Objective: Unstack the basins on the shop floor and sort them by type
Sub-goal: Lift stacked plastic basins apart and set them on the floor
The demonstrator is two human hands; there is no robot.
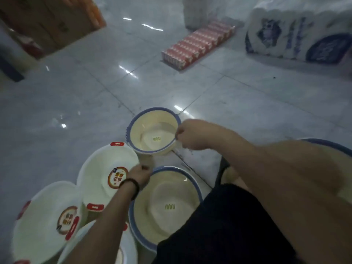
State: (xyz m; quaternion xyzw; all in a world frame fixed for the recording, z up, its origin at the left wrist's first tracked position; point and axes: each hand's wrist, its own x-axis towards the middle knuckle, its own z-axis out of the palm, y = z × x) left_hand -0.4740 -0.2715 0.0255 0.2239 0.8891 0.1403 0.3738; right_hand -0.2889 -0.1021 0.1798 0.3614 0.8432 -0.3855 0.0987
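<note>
A small cream basin with a blue rim (152, 130) sits tilted just above the floor, and my right hand (190, 135) grips its right rim. My left hand (140, 173), with a dark band on the wrist, has its fingers closed between that small basin and a larger blue-rimmed basin (165, 204) below it; whether it touches a rim I cannot tell. To the left lie white basins with red handles and round stickers, one (102, 174) beside my left hand, another (43, 221) at the lower left, and a third (125, 252) under my forearm.
A flat pack of red and white cartons (198, 44) lies on the grey tiled floor ahead. Wrapped white and blue paper packs (297, 33) stand at the back right, cardboard boxes (49, 21) at the back left. Another blue-rimmed basin (327, 144) shows behind my right arm.
</note>
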